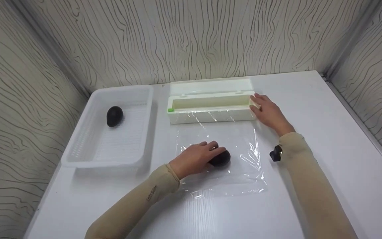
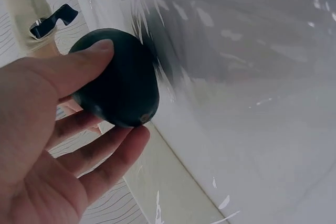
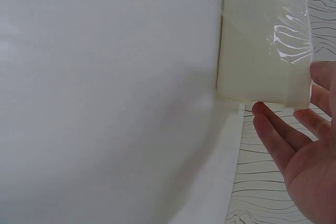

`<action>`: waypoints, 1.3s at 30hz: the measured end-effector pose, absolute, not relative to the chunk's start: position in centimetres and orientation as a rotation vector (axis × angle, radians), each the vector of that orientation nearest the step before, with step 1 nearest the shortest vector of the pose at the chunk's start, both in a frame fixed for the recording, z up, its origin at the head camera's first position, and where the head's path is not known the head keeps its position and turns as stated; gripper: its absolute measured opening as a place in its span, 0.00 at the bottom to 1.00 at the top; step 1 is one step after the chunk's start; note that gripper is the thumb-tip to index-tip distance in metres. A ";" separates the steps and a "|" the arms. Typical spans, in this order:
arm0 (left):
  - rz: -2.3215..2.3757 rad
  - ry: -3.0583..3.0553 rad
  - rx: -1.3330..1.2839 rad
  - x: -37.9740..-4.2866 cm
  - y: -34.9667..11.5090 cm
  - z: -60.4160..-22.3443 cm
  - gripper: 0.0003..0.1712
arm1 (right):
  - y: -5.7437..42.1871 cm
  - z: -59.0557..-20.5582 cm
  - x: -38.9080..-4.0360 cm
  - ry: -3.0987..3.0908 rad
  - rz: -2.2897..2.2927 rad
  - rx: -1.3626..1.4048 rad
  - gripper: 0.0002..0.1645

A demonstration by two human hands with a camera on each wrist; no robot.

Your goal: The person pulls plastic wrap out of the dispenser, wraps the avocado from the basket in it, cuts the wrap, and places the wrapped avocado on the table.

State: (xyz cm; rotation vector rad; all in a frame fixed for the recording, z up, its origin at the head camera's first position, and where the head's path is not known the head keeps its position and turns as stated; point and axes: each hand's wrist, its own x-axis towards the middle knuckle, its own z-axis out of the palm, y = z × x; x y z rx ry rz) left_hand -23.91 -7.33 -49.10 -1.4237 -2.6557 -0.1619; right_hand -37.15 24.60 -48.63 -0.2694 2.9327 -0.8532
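the left hand [image 1: 194, 159] holds a dark, avocado-like fruit [image 1: 223, 158], thumb laid over it and fingertips on its far side, the grip only as wide as the fruit. the fruit is just to the right of that hand, at its fingertips, over a sheet of clear film [image 1: 237, 184]; whether its full weight is down i can't tell. the film spreads beneath the left hand and runs ahead of it to a long pale box [image 1: 211, 117]. the right hand [image 1: 269, 113], ahead and to the right of the left one, has its fingers loosely spread against the end of the box nearest it. well to the left of the left hand, a second dark fruit [image 1: 114, 116] lies in a white basket [image 1: 104, 164].

the step in hand looks to be settling the fruit on the film while the box is steadied. to do it well, bring the fruit straight down rather than sliding it, since thin film would likely cling and bunch. light pressure from the right hand should be enough, just so the box doesn't creep if the film tugs. the creases to the right of the left hand could be worth smoothing. a rounded fruit may roll, so ease the thumb off last, and mind the cuff [image 1: 172, 179] behind the left hand, close to the film's edge.
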 end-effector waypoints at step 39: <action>-0.234 -2.710 -1.212 -21.7 -14.0 -47.3 0.38 | 24.8 -48.5 -36.5 2.928 -0.836 -0.289 0.41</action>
